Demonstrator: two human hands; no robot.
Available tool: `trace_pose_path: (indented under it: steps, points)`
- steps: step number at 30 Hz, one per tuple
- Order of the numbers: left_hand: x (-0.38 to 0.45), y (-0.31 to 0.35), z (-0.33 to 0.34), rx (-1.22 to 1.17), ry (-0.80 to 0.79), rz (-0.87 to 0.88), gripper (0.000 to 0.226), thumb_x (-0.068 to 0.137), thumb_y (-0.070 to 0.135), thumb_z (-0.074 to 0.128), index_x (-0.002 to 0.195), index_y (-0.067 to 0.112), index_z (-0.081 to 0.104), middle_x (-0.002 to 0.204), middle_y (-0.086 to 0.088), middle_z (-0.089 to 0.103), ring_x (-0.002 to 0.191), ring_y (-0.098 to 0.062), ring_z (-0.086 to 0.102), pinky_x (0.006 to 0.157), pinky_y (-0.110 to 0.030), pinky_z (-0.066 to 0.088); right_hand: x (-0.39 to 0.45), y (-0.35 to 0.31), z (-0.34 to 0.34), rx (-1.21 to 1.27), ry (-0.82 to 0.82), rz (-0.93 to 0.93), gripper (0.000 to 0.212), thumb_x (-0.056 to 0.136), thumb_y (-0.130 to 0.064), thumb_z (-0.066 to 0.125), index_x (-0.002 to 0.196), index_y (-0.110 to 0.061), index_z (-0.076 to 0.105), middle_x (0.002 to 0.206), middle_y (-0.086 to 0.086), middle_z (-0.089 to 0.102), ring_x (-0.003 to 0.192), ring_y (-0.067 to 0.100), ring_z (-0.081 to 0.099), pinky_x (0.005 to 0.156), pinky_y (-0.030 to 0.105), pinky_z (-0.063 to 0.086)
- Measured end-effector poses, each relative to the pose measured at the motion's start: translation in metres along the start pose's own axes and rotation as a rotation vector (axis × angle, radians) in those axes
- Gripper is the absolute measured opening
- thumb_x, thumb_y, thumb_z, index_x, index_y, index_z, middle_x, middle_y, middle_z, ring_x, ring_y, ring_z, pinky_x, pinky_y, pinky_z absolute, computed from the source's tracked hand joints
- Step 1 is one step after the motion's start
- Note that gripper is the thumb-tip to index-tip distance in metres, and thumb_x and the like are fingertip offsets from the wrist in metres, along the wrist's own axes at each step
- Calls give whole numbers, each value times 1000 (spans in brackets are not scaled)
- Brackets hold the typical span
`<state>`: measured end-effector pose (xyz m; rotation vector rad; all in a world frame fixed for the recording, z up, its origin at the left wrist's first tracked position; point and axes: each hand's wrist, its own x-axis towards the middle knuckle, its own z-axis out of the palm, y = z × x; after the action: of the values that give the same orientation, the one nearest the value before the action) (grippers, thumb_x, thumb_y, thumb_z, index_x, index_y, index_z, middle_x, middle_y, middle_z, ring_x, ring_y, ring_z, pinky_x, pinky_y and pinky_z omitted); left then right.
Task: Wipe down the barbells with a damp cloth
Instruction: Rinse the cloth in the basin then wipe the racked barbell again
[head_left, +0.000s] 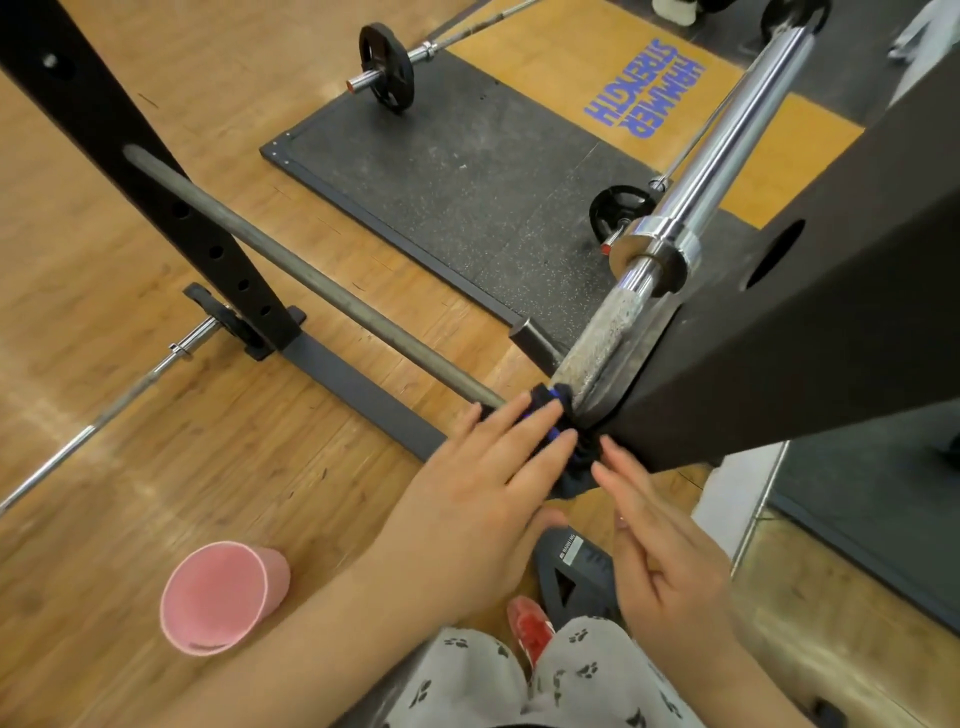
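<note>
A chrome barbell (727, 150) lies on the black rack (810, 291), its knurled shaft running down toward me. A dark cloth with blue trim (558, 415) is wrapped round the shaft next to the rack upright. My left hand (483, 483) lies on the cloth with its fingers straight, pressing it to the bar. My right hand (660, 540) is just right of the cloth, fingers straight and together; its fingertips reach the cloth's lower edge. The bar beneath the hands is hidden.
A pink cup (221, 597) lies on its side on the wooden floor at lower left. A grey safety bar (311, 280) crosses between the uprights. Two more barbells with small plates (387, 67) rest on the black mat (467, 171). A black weight plate (576, 571) lies near my knees.
</note>
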<state>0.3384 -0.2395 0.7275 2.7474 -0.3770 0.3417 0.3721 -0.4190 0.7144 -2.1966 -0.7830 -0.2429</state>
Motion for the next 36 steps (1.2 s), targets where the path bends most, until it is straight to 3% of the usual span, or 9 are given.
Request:
trace_pose_path:
  steps: [2,4,10,14,20,23,27,32,36]
  points:
    - [2,3,0,-8,-23,-84,65,75,37,76,131,13,55,139,-15,51,126,-35,50,97,-51,45,-3,2,1,-6,-12,11,36,102,-17,32,121,-2,58,131,7,53,127,1,46,102,11,36]
    - [8,6,-1,-57,-10,-155,63,68,25,85,125,13,62,133,-14,57,117,-31,59,89,-43,51,-6,3,2,-25,-11,2,36,102,-17,31,122,-2,57,132,7,52,127,5,47,104,14,36]
    - [25,-41,-26,-450,37,-256,43,77,12,62,120,15,66,105,4,71,96,-13,66,78,-32,55,-4,4,9,-92,-115,-167,37,99,-12,32,132,-5,48,142,4,44,135,20,40,112,32,33]
    - [69,-72,-18,-268,187,-27,39,86,13,52,123,1,61,123,-10,63,111,-18,56,92,-23,42,7,8,26,-289,-349,-263,46,99,-29,34,143,-14,31,152,-2,22,146,16,13,118,34,14]
    - [102,-77,12,-123,-88,378,45,80,-11,54,124,-3,59,128,-21,59,116,-35,58,103,-31,37,16,16,21,-425,-452,-311,60,86,-18,44,144,-18,28,153,-2,19,146,12,3,117,29,11]
    - [92,-83,13,-98,-146,453,47,82,-8,45,128,-6,55,129,-21,58,122,-34,53,106,-38,36,16,14,21,-389,-460,-309,67,83,-13,42,146,-19,19,152,1,22,146,13,4,116,31,14]
    - [120,-89,5,-5,-184,554,51,80,-9,34,125,-7,57,126,-24,59,117,-37,57,102,-42,39,18,11,21,-319,-430,-267,62,81,-10,40,142,-16,31,151,0,25,146,12,6,114,33,18]
    - [153,-84,6,-10,-300,432,66,80,-22,42,142,1,40,148,-17,39,138,-32,36,112,-40,31,19,11,18,-269,-446,-270,63,82,-7,39,143,-16,29,153,-3,22,145,14,14,113,33,25]
    - [127,-87,0,-51,-280,536,65,70,-22,48,132,-4,52,134,-21,54,124,-36,52,100,-48,44,21,12,14,-241,-468,-284,63,82,-6,39,144,-16,30,153,-4,21,145,15,16,113,32,27]
